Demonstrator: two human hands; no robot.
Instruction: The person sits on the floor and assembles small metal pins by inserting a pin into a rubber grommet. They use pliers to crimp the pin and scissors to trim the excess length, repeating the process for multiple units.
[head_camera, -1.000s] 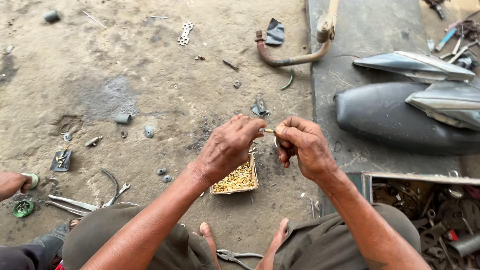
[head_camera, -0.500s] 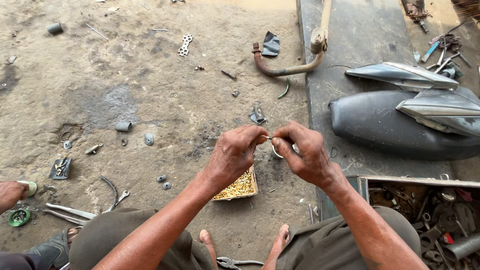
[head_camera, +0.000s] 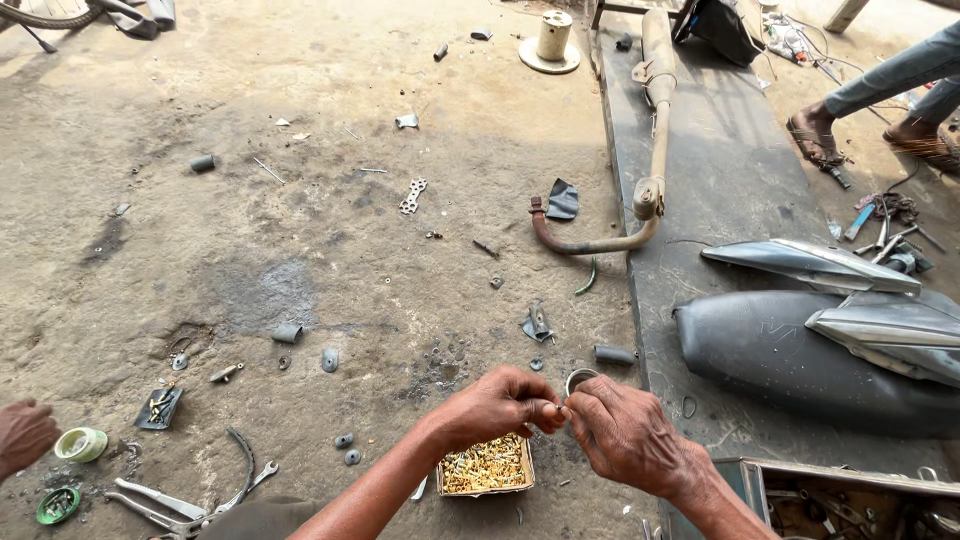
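Note:
My left hand (head_camera: 497, 405) and my right hand (head_camera: 625, 437) meet fingertip to fingertip low in the head view, pinching a tiny part between them; it is too small to identify. A small metal ring (head_camera: 578, 379) shows just above my right fingers. Directly below my left hand lies an open cardboard box (head_camera: 486, 466) full of small brass-coloured fittings on the dirt floor.
Pliers and a wrench (head_camera: 190, 495) lie at lower left near a green tape roll (head_camera: 80, 443) and another person's hand (head_camera: 22, 435). An exhaust pipe (head_camera: 652, 150), dark motorcycle panels (head_camera: 820, 345) and a parts tray (head_camera: 840, 500) are at right. Someone's sandalled feet (head_camera: 820, 140) stand at top right.
The view has tilted up, showing more of the floor ahead. My hands have stayed together over the box, still working the small part.

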